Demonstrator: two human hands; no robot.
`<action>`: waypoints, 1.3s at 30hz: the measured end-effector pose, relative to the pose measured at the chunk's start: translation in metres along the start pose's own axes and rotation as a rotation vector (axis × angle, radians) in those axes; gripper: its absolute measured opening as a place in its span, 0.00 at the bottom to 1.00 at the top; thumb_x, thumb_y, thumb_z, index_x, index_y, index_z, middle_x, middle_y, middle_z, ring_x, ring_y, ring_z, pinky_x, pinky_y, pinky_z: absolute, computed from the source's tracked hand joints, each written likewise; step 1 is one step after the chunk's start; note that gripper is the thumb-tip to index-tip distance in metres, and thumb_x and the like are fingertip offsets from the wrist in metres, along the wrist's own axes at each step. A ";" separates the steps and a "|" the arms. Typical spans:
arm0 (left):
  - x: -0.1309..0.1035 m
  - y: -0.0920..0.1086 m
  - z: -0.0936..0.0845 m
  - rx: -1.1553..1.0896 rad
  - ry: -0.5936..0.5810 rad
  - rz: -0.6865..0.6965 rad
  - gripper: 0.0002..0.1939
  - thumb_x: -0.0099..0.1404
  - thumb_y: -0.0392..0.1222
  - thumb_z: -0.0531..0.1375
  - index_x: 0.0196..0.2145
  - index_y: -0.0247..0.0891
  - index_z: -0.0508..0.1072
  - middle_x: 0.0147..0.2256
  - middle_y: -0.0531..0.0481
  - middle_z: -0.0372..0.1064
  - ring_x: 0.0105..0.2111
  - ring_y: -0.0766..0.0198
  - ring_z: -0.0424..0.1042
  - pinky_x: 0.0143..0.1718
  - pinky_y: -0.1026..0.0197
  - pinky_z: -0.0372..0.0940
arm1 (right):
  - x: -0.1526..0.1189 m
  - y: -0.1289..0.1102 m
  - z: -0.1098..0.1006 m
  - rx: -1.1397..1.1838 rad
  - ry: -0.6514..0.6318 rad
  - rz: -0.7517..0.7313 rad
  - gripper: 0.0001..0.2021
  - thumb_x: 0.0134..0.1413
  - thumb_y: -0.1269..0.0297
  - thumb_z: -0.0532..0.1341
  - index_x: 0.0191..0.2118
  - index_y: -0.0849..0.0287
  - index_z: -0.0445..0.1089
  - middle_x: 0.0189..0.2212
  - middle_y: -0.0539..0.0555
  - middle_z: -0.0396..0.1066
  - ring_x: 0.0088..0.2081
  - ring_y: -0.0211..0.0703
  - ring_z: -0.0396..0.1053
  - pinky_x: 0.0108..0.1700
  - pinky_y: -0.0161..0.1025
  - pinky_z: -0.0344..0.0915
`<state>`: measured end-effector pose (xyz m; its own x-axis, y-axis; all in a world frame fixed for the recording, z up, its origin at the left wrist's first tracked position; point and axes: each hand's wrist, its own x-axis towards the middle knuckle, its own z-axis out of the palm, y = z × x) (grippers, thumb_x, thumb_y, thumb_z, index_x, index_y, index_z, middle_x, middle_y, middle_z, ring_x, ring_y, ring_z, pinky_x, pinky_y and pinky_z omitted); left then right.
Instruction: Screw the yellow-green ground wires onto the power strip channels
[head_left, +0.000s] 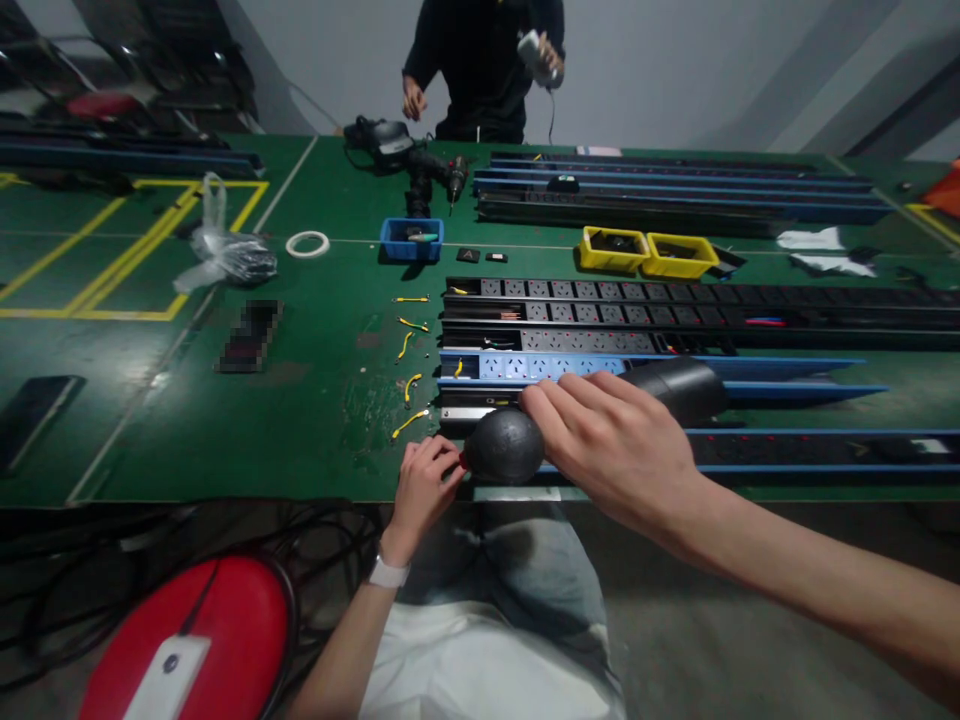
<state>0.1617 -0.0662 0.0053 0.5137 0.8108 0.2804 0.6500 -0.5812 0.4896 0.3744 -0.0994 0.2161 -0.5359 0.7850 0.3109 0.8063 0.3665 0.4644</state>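
My right hand [611, 432] grasps the black tool [508, 447], forearm [810, 565] angled from near right. My left hand [426, 478] curls at the tool's left end; I cannot tell its grip.

I can read no text, brand or number anywhere; the pale mark on one small black piece [468, 256] is too tiny to make out

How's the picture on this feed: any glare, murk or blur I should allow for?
Head view: faint glare on the green table, left part; head view: cables below its near edge sunk in murk, chairs at upper left dark and soft; head view: a dark object left of centre pixelated, the dark tool in the right hand readable in outline.
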 end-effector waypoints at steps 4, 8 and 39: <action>0.000 0.000 0.000 -0.012 -0.008 -0.011 0.07 0.67 0.42 0.62 0.33 0.41 0.79 0.35 0.47 0.75 0.38 0.57 0.70 0.40 0.54 0.60 | 0.000 0.001 0.002 0.011 -0.010 0.009 0.06 0.58 0.72 0.58 0.32 0.56 0.60 0.25 0.48 0.66 0.29 0.44 0.64 0.35 0.40 0.50; 0.001 0.001 -0.001 -0.035 -0.005 0.001 0.09 0.69 0.43 0.61 0.34 0.41 0.80 0.37 0.47 0.75 0.39 0.59 0.70 0.41 0.55 0.58 | -0.002 0.006 0.005 0.033 -0.025 0.009 0.05 0.57 0.72 0.59 0.33 0.56 0.61 0.25 0.48 0.68 0.29 0.44 0.65 0.35 0.40 0.50; 0.003 0.001 -0.001 -0.035 -0.058 -0.042 0.09 0.69 0.45 0.61 0.35 0.40 0.80 0.38 0.47 0.73 0.40 0.60 0.69 0.41 0.57 0.56 | 0.000 0.031 -0.002 0.281 -0.248 -0.154 0.07 0.55 0.65 0.61 0.38 0.59 0.62 0.31 0.52 0.72 0.32 0.44 0.67 0.39 0.40 0.52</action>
<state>0.1632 -0.0646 0.0069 0.5190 0.8283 0.2113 0.6521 -0.5435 0.5286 0.3992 -0.0884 0.2321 -0.6068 0.7943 0.0303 0.7769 0.5846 0.2340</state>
